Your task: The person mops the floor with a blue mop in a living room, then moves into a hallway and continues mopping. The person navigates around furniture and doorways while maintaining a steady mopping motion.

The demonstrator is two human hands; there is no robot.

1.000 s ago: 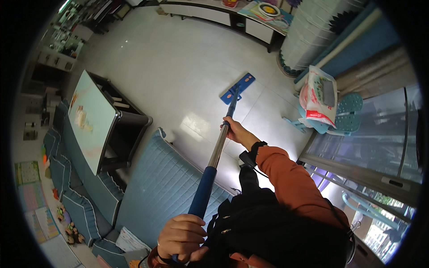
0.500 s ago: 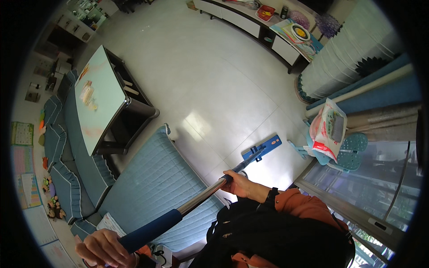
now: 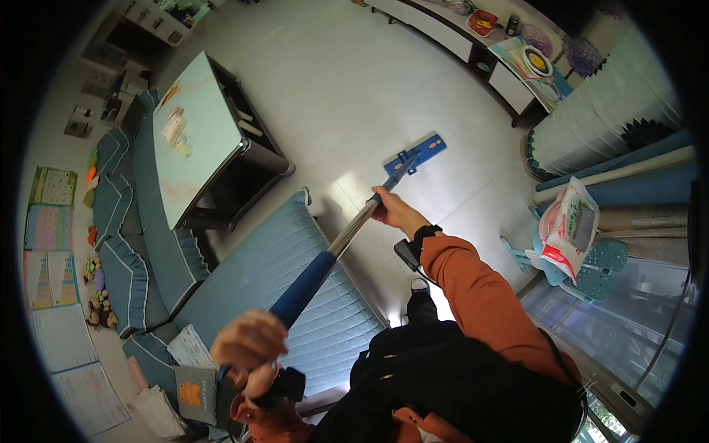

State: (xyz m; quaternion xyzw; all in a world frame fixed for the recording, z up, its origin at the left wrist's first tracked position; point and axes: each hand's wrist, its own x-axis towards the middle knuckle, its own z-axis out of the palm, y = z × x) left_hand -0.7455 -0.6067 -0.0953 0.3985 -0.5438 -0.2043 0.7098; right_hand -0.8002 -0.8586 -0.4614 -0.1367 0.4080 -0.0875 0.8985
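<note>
I hold a flat mop (image 3: 346, 235) with both hands, its pole running slantwise from lower left to upper right. My left hand (image 3: 249, 341), slightly blurred, is wrapped round the top end of the blue grip. Farther down, my right hand (image 3: 397, 210) closes round the metal pole near its blue lower section. The mop's blue rectangular head (image 3: 416, 153) lies flat on the pale tiled floor (image 3: 347, 111), beyond my right hand.
A blue quilted sofa (image 3: 273, 258) lies left, beside a glass-topped coffee table (image 3: 196, 140). At far right stands a white TV cabinet (image 3: 443, 37). A teal folding chair (image 3: 554, 266) bearing a plastic package (image 3: 572, 229) is near the glass door on the right.
The mop head has slid forward and slightly left across the floor. Both hands have moved up in the picture with the pole, the left one also to the right.
</note>
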